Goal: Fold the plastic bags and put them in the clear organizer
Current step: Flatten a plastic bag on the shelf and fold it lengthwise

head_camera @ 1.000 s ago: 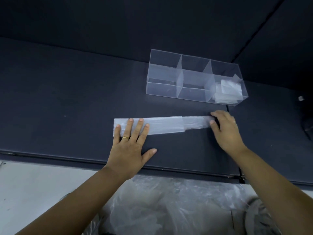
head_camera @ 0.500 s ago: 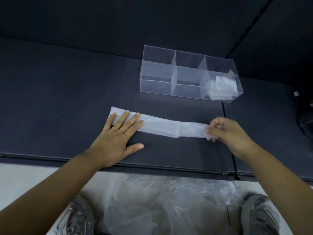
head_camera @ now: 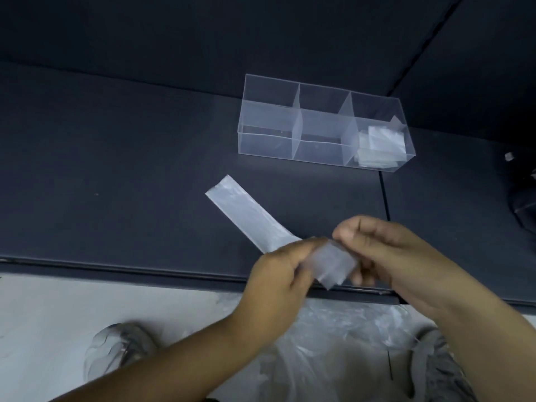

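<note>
At the front edge of the desk [head_camera: 116, 169], the plastic bag [head_camera: 246, 216] was pinched by curled fingers of left hand [head_camera: 278, 282] and right hand [head_camera: 385, 253]; folds were best kept square.

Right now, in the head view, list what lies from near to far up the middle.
Loose plastic pile → table's near edge → folded bag strip → clear organizer → dark back panel.

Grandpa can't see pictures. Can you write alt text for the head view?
A left hand and a right hand pinch the near end of a long translucent plastic bag strip over a dark table. Behind stands a clear divided organizer with folded bags in its right compartment.
</note>
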Available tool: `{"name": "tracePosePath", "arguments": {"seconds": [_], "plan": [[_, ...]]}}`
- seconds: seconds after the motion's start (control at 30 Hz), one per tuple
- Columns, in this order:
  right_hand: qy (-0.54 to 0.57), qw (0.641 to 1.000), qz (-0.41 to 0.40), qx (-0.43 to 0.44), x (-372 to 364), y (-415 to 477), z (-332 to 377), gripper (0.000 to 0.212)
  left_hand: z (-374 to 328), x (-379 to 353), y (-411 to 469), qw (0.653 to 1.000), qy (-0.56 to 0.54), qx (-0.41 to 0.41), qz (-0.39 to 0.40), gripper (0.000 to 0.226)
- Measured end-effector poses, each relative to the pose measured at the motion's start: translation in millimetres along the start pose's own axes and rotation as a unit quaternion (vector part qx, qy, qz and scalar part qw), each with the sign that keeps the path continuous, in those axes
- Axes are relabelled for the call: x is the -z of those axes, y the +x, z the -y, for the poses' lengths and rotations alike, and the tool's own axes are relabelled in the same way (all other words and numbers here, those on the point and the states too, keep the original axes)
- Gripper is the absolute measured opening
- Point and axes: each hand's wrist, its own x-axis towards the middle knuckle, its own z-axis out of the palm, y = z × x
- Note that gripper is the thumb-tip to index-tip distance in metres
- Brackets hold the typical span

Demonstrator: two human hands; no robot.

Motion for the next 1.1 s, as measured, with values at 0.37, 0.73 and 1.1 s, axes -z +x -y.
{"name": "tracePosePath", "arguments": {"seconds": [0.37, 0.73, 1.1], "plan": [[-0.104, 0.994, -0.031, 0.009, -27, 74, -50, 0.016, 30, 49, 43, 0.905, -0.295, 0.305, -0.009, 0.031], [-0.111, 0.987, -0.119, -0.019, -35, 85, -56, 0.010, 54, 87, 76, 0.901, -0.166, 0.336, -0.220, 0.017], [-0.110, 0.989, -0.093, -0.026, -33, 86, -46, 0.014, 45, 25, 6, 0.900, 0.420, -0.090, 0.079, 0.074]]}}
